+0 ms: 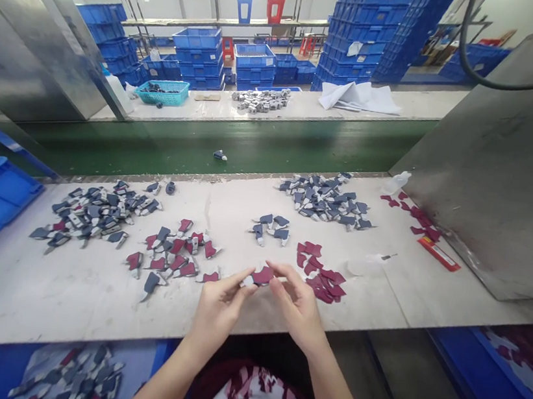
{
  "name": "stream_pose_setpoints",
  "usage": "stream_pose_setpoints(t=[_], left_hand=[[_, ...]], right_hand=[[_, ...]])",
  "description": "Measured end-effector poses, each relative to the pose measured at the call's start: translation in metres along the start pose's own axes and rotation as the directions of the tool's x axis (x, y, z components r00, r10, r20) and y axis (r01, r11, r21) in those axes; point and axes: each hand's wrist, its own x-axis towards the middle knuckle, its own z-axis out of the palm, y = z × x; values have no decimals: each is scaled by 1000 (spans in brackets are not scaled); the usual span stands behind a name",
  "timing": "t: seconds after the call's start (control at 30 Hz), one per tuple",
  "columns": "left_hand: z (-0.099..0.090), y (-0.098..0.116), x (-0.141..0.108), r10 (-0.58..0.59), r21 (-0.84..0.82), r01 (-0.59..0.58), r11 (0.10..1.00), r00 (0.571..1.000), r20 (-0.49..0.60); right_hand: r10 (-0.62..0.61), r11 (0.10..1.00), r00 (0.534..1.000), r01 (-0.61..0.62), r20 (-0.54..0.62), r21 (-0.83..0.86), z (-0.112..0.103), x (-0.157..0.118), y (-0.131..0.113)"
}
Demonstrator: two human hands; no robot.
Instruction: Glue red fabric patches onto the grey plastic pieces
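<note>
Pinching a maroon moulded piece point(262, 275) between left hand point(217, 311) and right hand point(296, 307) fingertips near the tabletop point(58, 290) front edge; a grey pile point(326, 201) and maroon pile point(320, 280) lie rightward, a mixed pile point(92, 214) leftward.

No text can be read anywhere, and the small markings on the red box point(438, 254) are too blurred to tell

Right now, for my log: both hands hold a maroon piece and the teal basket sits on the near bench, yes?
No: the head view shows the teal basket on the far bench, past the green belt. Left hand and right hand hold the maroon piece.
</note>
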Motion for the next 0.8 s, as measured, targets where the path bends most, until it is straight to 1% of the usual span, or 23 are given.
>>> stream_pose_setpoints(t=[0.03,0.07,0.1,0.17,0.23,0.27,0.33,0.4,0.53,0.6,0.63,0.7,0.73,0.77,0.8], left_hand=[[-3,1,1,-67,-40,67,997,998,17],[-5,3,3,-121,-82,124,989,992,40],[-7,5,4,-161,-117,168,979,985,67],[-10,9,6,-203,-158,221,962,971,125],[-13,14,8,-226,-170,256,951,958,178],[-14,17,9,-236,-168,272,948,950,204],[-17,22,12,-255,-151,299,942,933,253],[-20,26,15,-271,-126,321,939,913,303],[-23,34,23,-281,-91,337,937,883,376],[-26,39,31,-275,-41,318,947,871,407],[-29,42,37,-270,6,298,954,853,447],[-36,48,58,-249,127,215,968,788,564],[-41,50,74,-225,186,139,973,760,610],[-46,51,93,-197,242,50,969,747,635],[-51,50,115,-154,302,-53,952,771,618]], right_hand=[[-89,993,996,87,-18,-86,-4,2,0],[-193,967,981,184,-35,-178,-7,4,0],[-301,923,953,282,-37,-261,-9,6,-1],[-481,816,877,453,11,-359,-11,9,-4],[-589,736,806,568,65,-368,-11,12,-7],[-618,714,782,599,76,-363,-10,13,-8],[-645,692,759,628,85,-357,-8,14,-9],[-653,678,753,632,88,-376,-5,14,-9],[-660,634,746,614,85,-470,1,18,-4],[-660,626,747,605,78,-492,4,22,-1],[-656,634,752,598,69,-491,5,23,1],[-631,673,775,574,42,-466,6,26,4],[-615,700,788,561,27,-441,7,26,7],[-596,729,803,548,13,-411,7,25,9],[-579,755,815,536,0,-379,7,24,12]])
